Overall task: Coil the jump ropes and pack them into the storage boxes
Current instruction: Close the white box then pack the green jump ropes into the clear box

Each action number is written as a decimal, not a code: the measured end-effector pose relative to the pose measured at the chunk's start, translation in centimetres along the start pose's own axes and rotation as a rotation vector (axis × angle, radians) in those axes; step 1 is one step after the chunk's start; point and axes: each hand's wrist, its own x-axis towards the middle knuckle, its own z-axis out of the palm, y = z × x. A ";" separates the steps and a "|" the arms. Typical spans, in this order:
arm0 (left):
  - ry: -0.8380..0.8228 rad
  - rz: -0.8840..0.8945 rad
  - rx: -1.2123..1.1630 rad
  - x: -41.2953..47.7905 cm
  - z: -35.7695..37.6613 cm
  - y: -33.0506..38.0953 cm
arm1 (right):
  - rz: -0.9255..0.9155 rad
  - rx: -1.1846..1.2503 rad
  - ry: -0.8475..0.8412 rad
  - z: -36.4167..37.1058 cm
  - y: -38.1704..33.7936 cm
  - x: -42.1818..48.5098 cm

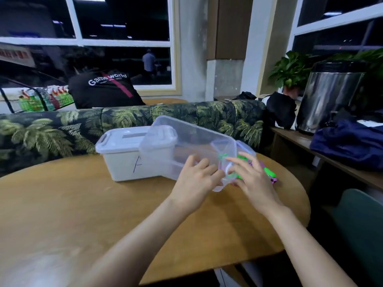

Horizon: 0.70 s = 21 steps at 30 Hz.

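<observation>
Left hand (196,179) and right hand (251,179), each grip clasping tilted clear plastic box (186,137); green rope (269,172) beside

I'm seeing a clear box (196,137), colourless and see-through, and jump ropes (269,174) showing bright green and purple. The white box (120,162) is looking milky and carrying a blue handwritten mark. The table (83,214) is glowing warm brown. The sofa (207,114) is wearing pale green palm fronds on black. I'm also picking out a navy cloth (348,146) and a silver urn (329,94).

Head-worn wide-angle camera, facing forward-down; left hand (196,179), right hand (256,182) close below, table (72,204) beneath.
</observation>
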 end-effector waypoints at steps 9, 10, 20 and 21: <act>-0.326 -0.359 -0.164 -9.3 1.6 -0.7 | -0.025 -0.034 -0.402 7.0 -3.3 0.2; -0.315 -0.381 -0.176 -10.1 1.5 -1.2 | 0.021 -0.025 -0.400 7.4 -3.4 0.2; -0.545 -0.702 -0.018 -16.2 -0.2 -7.6 | 0.004 0.031 -0.350 10.5 -6.3 -2.1; -0.562 -0.706 -0.030 -15.9 0.2 -7.3 | 0.040 0.019 -0.356 10.7 -5.6 -1.9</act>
